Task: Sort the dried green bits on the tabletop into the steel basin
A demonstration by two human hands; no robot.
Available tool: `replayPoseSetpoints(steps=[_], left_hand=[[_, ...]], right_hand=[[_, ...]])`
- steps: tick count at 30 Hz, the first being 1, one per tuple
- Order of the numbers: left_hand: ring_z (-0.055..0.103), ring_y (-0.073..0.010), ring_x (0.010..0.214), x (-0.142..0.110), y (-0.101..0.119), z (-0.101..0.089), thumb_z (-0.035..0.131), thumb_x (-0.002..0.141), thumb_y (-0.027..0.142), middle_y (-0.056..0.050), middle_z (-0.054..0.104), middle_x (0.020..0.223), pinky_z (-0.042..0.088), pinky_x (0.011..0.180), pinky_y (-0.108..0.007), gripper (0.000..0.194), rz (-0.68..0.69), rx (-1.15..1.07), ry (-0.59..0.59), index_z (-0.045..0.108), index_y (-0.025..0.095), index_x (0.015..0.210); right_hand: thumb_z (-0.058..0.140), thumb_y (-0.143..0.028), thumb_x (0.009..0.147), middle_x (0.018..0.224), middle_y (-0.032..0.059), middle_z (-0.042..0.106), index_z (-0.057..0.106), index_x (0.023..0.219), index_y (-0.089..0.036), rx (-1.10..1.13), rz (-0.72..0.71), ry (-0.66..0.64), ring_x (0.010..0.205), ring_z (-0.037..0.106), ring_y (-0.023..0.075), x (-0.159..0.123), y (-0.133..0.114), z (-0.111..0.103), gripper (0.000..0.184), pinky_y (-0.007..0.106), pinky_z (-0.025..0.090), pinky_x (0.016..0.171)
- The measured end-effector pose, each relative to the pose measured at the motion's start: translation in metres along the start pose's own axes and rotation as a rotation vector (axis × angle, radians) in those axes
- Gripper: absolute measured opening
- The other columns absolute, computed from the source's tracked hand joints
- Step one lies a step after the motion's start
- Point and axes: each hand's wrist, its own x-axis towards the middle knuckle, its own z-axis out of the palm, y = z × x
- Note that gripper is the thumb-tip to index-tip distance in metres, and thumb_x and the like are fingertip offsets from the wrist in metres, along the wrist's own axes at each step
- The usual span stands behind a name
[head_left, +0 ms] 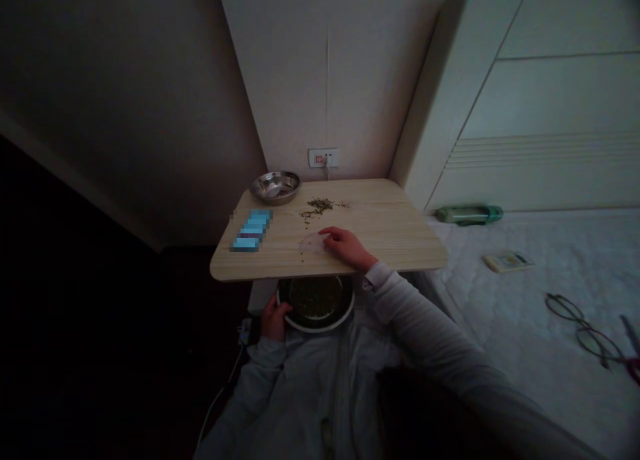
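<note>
The right hand's (347, 248) fingers pinched a clear plastic piece (311, 244) near the table's (395, 223) front edge. Below that edge, the left hand (275, 319) gripped a bowl's rim (321, 328); dark bits (321, 205) lay toward the back edge.

Clock centred on 1 worktop (380, 215): 2 hands (346, 245); 1 metal bowl (275, 197) at 10 o'clock; 1 blurred blue item (252, 231) at 9; 1 clear sheet (312, 244) at 7; 1 dish (317, 326) at 6; 1 bottle (469, 214) at 3; 1 pair of glasses (583, 324) at 4. Grains (320, 205) at 12: too small to count.
</note>
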Motion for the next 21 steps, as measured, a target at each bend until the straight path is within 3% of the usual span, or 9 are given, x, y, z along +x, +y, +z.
replayPoseSetpoints(steps=[6,12,21], left_hand=[[0.048,-0.0113,0.058,0.001,-0.001,-0.002,0.051,0.041,0.013,0.003,0.057,0.058,0.037,0.056,-0.022,0.024,0.034,0.030,0.012,0.060,0.016,0.062],[0.048,-0.0118,0.057,0.004,-0.008,-0.004,0.051,0.041,0.015,0.003,0.057,0.058,0.037,0.057,-0.024,0.032,0.006,-0.021,0.010,0.061,0.016,0.072],[0.047,-0.0108,0.055,0.001,-0.002,-0.002,0.050,0.040,0.014,0.005,0.056,0.055,0.037,0.055,-0.023,0.028,0.006,-0.027,0.024,0.060,0.015,0.066]], right_hand=[[0.044,-0.021,0.066,0.059,-0.0030,0.054,0.056,0.093,-0.017,0.066,0.000,-0.037,0.052,0.041,0.0065,-0.005,-0.004,0.005,0.030,0.019,0.032,0.052],[0.045,-0.025,0.066,0.059,-0.0034,0.051,0.057,0.093,-0.019,-0.047,-0.047,-0.094,0.053,0.041,0.0069,-0.015,-0.009,0.009,0.030,0.019,0.031,0.052],[0.045,-0.026,0.066,0.057,-0.0042,0.048,0.058,0.093,-0.019,-0.049,-0.063,-0.191,0.050,0.037,0.0063,-0.016,-0.009,0.009,0.030,0.019,0.029,0.050]])
